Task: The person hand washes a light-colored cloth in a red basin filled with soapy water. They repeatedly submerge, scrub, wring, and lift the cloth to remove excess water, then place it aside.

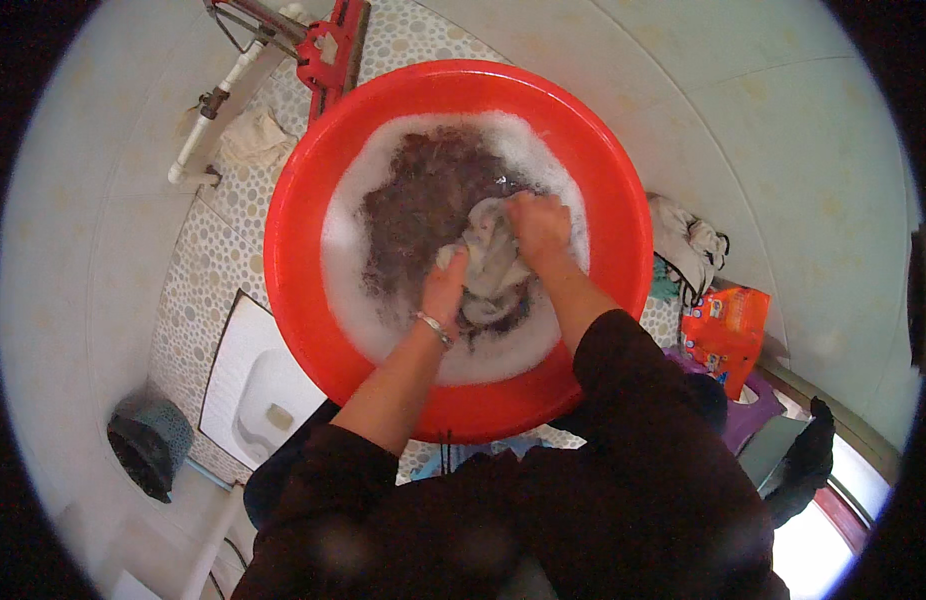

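Observation:
A large red plastic basin (305,300) holds dark, murky water with white suds (350,300) around its edge. Over the water, right of the basin's middle, both hands grip a wet, pale grey-white cloth (493,259). My left hand (445,292), with a silvery bracelet at the wrist, is closed on the cloth's left side. My right hand (539,225) clasps its upper right part. The lower end of the cloth hangs at the water, and what lies below the surface is hidden.
A squat toilet (264,382) and a dark-lined bin (149,442) stand at lower left. Behind the basin are a red metal frame (328,56), a white pipe (215,112) and a crumpled cloth (257,139). At right lie pale fabric (684,240), an orange packet (725,334) and a purple plastic item (755,409).

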Available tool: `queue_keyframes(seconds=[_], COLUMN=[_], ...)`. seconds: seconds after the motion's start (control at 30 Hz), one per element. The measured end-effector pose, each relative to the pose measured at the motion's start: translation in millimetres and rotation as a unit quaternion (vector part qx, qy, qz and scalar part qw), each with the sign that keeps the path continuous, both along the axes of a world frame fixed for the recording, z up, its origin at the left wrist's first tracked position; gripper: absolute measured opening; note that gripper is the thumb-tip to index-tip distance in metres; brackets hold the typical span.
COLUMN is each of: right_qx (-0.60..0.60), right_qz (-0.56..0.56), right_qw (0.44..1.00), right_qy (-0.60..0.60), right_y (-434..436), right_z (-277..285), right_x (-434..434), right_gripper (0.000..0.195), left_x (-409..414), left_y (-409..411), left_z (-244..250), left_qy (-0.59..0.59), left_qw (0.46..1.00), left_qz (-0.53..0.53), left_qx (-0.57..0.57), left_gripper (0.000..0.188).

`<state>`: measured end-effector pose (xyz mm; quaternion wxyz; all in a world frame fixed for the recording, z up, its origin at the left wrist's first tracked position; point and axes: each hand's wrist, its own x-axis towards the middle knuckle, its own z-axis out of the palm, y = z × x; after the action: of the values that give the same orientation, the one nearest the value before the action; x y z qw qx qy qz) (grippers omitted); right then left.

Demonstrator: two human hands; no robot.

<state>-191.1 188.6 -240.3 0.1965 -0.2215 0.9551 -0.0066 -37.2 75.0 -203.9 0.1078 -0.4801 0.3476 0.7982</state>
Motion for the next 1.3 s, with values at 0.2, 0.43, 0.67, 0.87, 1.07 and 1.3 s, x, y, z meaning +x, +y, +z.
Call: queue_keyframes(seconds=[0.2, 0.43, 0.67, 0.87, 1.07, 1.3], right_qx=[-0.212, -0.289, -0.194, -0.071, -0.153, -0.368], right_qz=[-0.165, 0.062, -0.040, 0.009, -0.197, -0.028], right_qw=[0.963, 0.904, 0.954, 0.995, 0.966, 0.855], right_qy=[-0.011, -0.307, -0.225, -0.066, -0.068, -0.365], right_y=[23, -44, -84, -28, 40, -37], right_z=[-72, 79, 82, 22, -22, 8], right_x=[41, 120, 98, 19, 12, 114], right_gripper=[0.063, 0.048, 0.034, 0.036, 0.054, 0.047], left_x=[26, 20, 16, 13, 19, 36], left_y=[-18, -51, -28, 2, -23, -47], left_z=[-45, -43, -60, -39, -39, -58], left_qy=[-0.082, 0.131, 0.064, 0.022, -0.118, 0.089], left_qw=[0.995, 0.956, 0.955, 0.999, 0.992, 0.969], left_qz=[-0.060, 0.117, 0.218, 0.039, 0.020, 0.039], left_qx=[0.009, 0.234, 0.189, -0.030, -0.049, 0.228], left_gripper=[0.084, 0.064, 0.062, 0.052, 0.083, 0.075])
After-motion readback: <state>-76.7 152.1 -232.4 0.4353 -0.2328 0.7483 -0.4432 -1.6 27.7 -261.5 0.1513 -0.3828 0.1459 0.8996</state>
